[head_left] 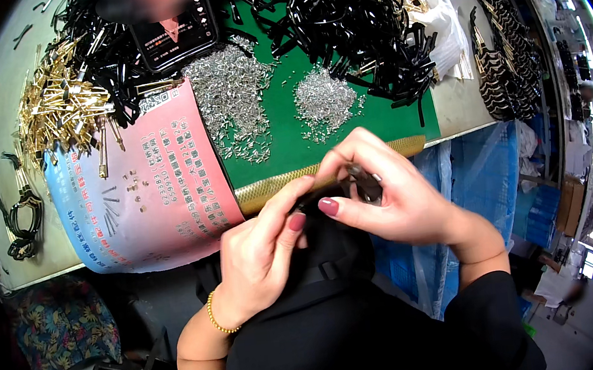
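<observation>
My left hand (257,255), with a gold bead bracelet at its wrist, is closed in a pinch in front of the table edge. A small dark piece (304,202) shows at its fingertips, too little to name. My right hand (400,199) is curled round a dark, shiny object (365,183), mostly hidden by the fingers. Both hands are close together, thumbs nearly meeting. Just beyond them, small silver screw-like parts lie in a large pile (232,101) and a smaller pile (327,103) on a green mat (272,162).
Black glasses temples (336,20) are heaped at the back; gold metal temple parts (64,102) lie at left. A phone (173,31) rests among them. A pink-and-blue printed sheet (166,200) hangs over the front edge. Striped temple bundles (500,45) lie at right, a dark bundle (22,216) at left.
</observation>
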`<action>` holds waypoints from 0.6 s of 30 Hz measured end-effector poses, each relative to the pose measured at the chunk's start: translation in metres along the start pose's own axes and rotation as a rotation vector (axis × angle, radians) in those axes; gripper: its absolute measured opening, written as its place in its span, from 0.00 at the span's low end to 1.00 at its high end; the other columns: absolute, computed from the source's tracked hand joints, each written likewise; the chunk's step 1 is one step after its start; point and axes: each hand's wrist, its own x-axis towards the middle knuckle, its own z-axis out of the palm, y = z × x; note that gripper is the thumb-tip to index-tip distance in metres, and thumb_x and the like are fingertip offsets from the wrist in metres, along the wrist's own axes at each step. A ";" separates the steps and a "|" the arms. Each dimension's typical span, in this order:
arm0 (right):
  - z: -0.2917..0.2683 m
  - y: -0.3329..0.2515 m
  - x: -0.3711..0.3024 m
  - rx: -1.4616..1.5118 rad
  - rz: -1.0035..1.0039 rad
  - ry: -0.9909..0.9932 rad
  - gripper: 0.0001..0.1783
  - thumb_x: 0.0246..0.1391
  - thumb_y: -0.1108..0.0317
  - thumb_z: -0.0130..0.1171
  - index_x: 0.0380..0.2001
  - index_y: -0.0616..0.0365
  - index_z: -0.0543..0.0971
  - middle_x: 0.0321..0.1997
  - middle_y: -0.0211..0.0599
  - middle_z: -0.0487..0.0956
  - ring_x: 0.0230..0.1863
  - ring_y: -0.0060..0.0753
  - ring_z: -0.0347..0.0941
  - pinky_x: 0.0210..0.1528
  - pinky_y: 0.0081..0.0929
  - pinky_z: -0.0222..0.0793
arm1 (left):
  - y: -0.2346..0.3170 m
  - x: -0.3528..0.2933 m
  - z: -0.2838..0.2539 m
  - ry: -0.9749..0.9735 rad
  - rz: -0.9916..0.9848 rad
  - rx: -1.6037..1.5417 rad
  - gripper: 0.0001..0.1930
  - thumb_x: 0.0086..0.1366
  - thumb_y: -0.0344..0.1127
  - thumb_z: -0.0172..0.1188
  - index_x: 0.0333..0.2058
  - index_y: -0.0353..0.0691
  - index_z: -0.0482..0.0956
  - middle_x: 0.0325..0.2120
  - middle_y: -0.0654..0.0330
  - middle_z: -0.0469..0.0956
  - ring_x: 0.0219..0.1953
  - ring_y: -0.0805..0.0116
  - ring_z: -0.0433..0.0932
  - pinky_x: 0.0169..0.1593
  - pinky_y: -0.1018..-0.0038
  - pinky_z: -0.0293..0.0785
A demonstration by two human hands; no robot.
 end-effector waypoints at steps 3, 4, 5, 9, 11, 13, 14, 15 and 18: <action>-0.018 0.002 -0.005 -0.417 0.115 -0.020 0.19 0.58 0.64 0.63 0.49 0.57 0.69 0.42 0.47 0.71 0.37 0.49 0.78 0.37 0.43 0.76 | -0.009 -0.005 -0.011 0.112 0.016 0.074 0.14 0.75 0.29 0.53 0.56 0.36 0.77 0.22 0.60 0.78 0.21 0.76 0.75 0.30 0.78 0.71; -0.018 0.009 -0.004 -0.557 -0.079 0.047 0.19 0.58 0.67 0.61 0.51 0.54 0.71 0.41 0.46 0.70 0.36 0.48 0.79 0.31 0.42 0.75 | -0.007 -0.004 -0.013 0.159 -0.078 -0.002 0.12 0.77 0.30 0.51 0.54 0.35 0.76 0.21 0.64 0.74 0.20 0.80 0.69 0.27 0.79 0.67; -0.020 0.006 -0.003 -0.626 -0.060 0.006 0.19 0.59 0.68 0.60 0.53 0.53 0.71 0.40 0.45 0.70 0.35 0.47 0.79 0.30 0.41 0.75 | -0.007 -0.001 -0.010 0.213 -0.080 -0.076 0.11 0.78 0.31 0.49 0.54 0.33 0.74 0.22 0.66 0.71 0.21 0.81 0.66 0.27 0.79 0.65; -0.020 0.002 0.002 -0.762 -0.033 -0.046 0.26 0.60 0.69 0.59 0.61 0.41 0.72 0.39 0.43 0.71 0.32 0.41 0.80 0.25 0.37 0.74 | -0.012 0.004 -0.004 0.240 0.023 -0.109 0.16 0.80 0.33 0.45 0.61 0.36 0.64 0.30 0.65 0.74 0.24 0.83 0.63 0.29 0.84 0.58; -0.019 0.009 0.002 -0.754 -0.041 -0.043 0.27 0.59 0.69 0.58 0.63 0.39 0.72 0.38 0.43 0.71 0.32 0.42 0.80 0.24 0.37 0.74 | -0.009 0.007 -0.003 0.257 0.008 -0.092 0.16 0.79 0.32 0.46 0.61 0.36 0.63 0.33 0.61 0.80 0.21 0.83 0.64 0.26 0.86 0.59; -0.019 0.010 0.003 -0.757 -0.043 -0.049 0.28 0.58 0.70 0.58 0.63 0.38 0.73 0.38 0.43 0.71 0.32 0.42 0.79 0.25 0.37 0.75 | -0.006 0.007 -0.004 0.263 -0.059 -0.110 0.16 0.79 0.32 0.47 0.61 0.36 0.63 0.35 0.58 0.82 0.19 0.84 0.64 0.25 0.86 0.60; -0.019 0.010 0.002 -0.759 -0.042 -0.051 0.29 0.58 0.70 0.58 0.63 0.37 0.73 0.38 0.43 0.71 0.32 0.42 0.79 0.25 0.37 0.75 | -0.006 0.007 -0.007 0.246 -0.062 -0.133 0.15 0.78 0.31 0.48 0.59 0.36 0.64 0.36 0.57 0.84 0.17 0.84 0.66 0.22 0.86 0.61; -0.019 0.010 0.002 -0.756 -0.035 -0.055 0.29 0.58 0.70 0.58 0.63 0.37 0.74 0.38 0.43 0.71 0.32 0.42 0.79 0.25 0.37 0.75 | 0.000 0.008 -0.010 0.252 -0.091 -0.159 0.14 0.77 0.29 0.50 0.58 0.32 0.65 0.34 0.57 0.86 0.19 0.83 0.69 0.25 0.84 0.67; -0.019 0.009 0.003 -0.742 -0.030 -0.049 0.29 0.57 0.71 0.58 0.62 0.38 0.74 0.39 0.44 0.71 0.32 0.43 0.79 0.26 0.38 0.75 | 0.001 0.008 -0.010 0.270 -0.118 -0.180 0.14 0.77 0.29 0.50 0.57 0.32 0.65 0.35 0.56 0.86 0.19 0.83 0.69 0.25 0.84 0.67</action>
